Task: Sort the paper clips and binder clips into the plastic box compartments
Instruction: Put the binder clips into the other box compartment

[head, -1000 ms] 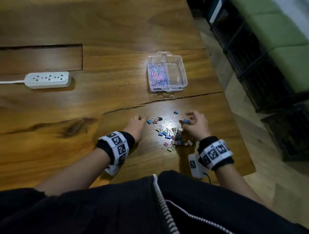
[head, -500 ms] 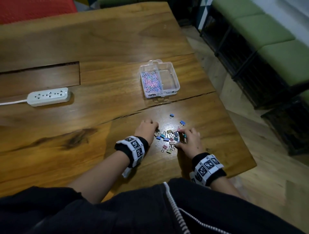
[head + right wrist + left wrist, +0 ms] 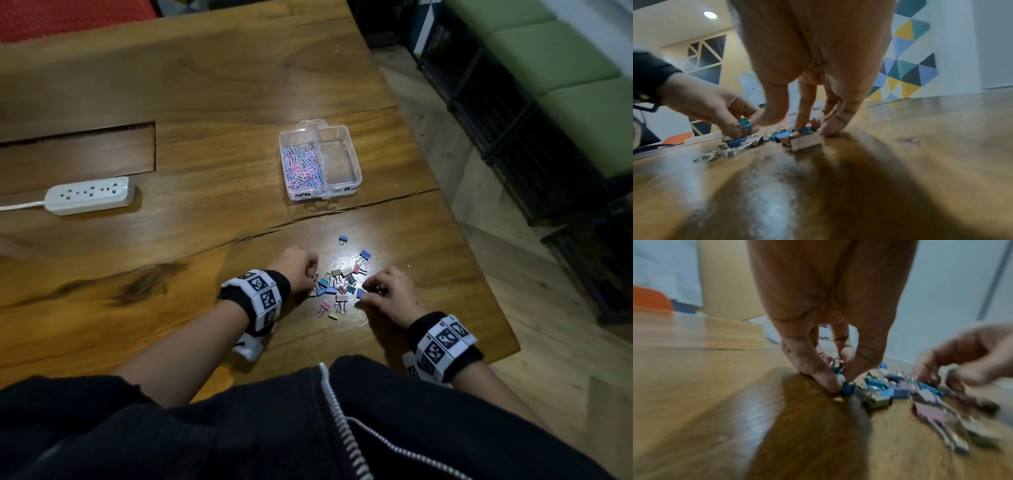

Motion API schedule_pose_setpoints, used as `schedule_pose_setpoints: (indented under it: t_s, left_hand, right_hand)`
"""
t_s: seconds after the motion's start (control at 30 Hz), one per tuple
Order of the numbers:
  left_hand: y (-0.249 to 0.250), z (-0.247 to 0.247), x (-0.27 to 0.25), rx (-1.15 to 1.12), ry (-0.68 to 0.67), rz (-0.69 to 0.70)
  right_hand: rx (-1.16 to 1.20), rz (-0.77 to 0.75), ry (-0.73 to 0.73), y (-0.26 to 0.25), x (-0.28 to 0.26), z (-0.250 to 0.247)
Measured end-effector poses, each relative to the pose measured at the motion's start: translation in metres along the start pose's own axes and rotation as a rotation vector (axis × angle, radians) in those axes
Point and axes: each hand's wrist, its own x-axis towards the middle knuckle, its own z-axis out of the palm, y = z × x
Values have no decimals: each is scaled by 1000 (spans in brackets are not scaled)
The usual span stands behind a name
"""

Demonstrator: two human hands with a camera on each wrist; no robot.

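Near the table's [image 3: 205, 85] front edge, the left hand [image 3: 294, 270] pinches a teal binder clip [image 3: 745, 123] for the plastic box's [image 3: 354, 164] bare right compartment; the right hand [image 3: 390, 294] rakes the binder clips [image 3: 337, 289], its grasp unclear.

wristbands [image 3: 263, 297]: black, white blocks with square black markers | forearms bare | top [image 3: 239, 428]: black, white zip

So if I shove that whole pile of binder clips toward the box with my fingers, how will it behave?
The binder clips would probably scatter rather than move as one: they lie loose. Their wire handles seem interlocked in places, so a few may drag along together. The glossy table probably lets them skid easily, so cupping both sides likely works better.
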Motion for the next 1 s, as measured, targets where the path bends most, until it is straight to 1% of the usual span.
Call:
schedule_pose_setpoints:
  t_s: [0.07,0.13,0.23,0.33,0.43,0.53,0.57,0.63,0.7,0.77,0.8,0.83,0.9,0.93,0.97,1.0]
  left_hand:
    - [-1,-3,3,-152,-7,-41]
    - [0,-10,7,-293,-12,-77]
    - [13,-32,17,-561,0,-116]
    - [37,-65,36,-877,81,-141]
    - [60,-95,64,-1083,206,-196]
    - [76,-116,78,-1267,236,-231]
    - [78,-120,81,-1268,229,-234]
    - [77,-121,85,-1138,210,-251]
    - [71,-112,86,-922,212,-218]
    - [63,-99,75,-643,269,-109]
    - [58,-90,66,-493,276,-46]
    - [51,-80,55,-355,222,17]
    - [35,-54,31,-134,-23,102]
    - [26,-40,20,-26,-146,115]
    - [19,-27,9,89,-227,120]
    - [14,-16,-2,192,-263,123]
  right_hand:
    - [-133,-43,-83,4,-3,-2]
    - [-192,-77,-75,7,-3,-1]
    - [-179,-82,-66,8,-2,-3]
    - [-182,-54,-94,6,1,-7]
    - [-172,-36,-108,3,3,-11]
    - [-163,-15,-103,1,4,-11]
    - [-163,-9,-87,1,4,-12]
    - [-144,12,-33,0,6,-13]
    - [-103,51,4,0,6,-17]
    - [-49,102,-2,1,8,-22]
    - [12,138,-20,0,10,-26]
    - [90,171,-38,-1,12,-32]
    - [235,212,-53,-10,21,-45]
    - [275,212,-44,-17,29,-52]
    - [298,200,-36,-26,37,-60]
    - [321,180,-30,-36,47,-67]
